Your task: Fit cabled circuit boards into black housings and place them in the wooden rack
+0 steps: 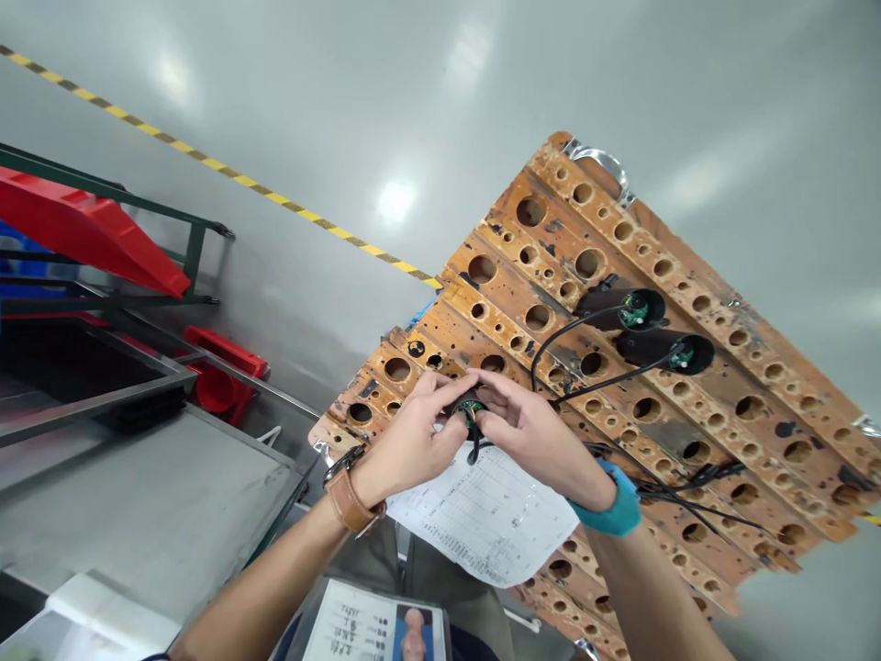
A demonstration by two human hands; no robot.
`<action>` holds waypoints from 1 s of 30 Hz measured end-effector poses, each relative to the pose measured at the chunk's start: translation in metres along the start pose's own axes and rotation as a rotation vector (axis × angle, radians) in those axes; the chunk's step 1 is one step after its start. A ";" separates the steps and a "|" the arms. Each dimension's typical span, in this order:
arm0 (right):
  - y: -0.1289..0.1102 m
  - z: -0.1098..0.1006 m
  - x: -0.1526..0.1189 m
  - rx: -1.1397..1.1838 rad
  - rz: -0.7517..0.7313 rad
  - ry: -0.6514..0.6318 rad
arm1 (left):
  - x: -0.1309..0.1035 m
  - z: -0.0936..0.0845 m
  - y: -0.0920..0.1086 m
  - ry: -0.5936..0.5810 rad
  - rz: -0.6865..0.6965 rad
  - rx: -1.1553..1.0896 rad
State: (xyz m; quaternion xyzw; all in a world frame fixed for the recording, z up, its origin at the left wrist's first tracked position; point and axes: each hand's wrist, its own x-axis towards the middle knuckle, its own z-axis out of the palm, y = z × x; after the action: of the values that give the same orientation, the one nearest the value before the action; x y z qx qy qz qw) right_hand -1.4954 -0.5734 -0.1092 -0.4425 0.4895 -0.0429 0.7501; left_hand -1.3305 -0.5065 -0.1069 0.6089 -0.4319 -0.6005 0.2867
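Note:
Both my left hand and my right hand are closed around a black cylindrical housing, with its open end facing up at me. Inside it a green circuit board with thin wires shows between my thumbs. A black cable curls out of that end. My fingers hide most of the housing's sides. Just below my hands lies a printed paper sheet. Two similar black housings, one upper and one lower, lie on their sides on the wooden rack to the right, cables coming out of their board ends.
The brown wooden rack, full of round holes, has metal handles and several black cables on it. At left are a metal cart, red bins and a green frame. Yellow-black tape crosses the floor. A badge hangs below.

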 end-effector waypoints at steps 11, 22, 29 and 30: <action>0.009 0.003 -0.005 0.006 -0.032 -0.084 | -0.006 -0.006 -0.003 -0.027 0.036 0.031; 0.010 0.013 -0.009 -0.150 -0.137 0.024 | -0.009 -0.010 -0.005 -0.048 0.049 0.087; 0.006 0.011 -0.010 -0.297 -0.168 0.049 | -0.006 -0.008 -0.001 -0.023 0.046 0.079; 0.006 0.011 -0.009 -0.297 -0.165 0.066 | -0.005 -0.006 0.000 -0.008 0.040 0.075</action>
State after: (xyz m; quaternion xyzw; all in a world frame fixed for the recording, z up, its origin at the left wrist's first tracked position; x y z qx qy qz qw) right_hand -1.4935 -0.5582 -0.1053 -0.5855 0.4770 -0.0460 0.6538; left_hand -1.3236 -0.5029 -0.1037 0.6082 -0.4671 -0.5805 0.2738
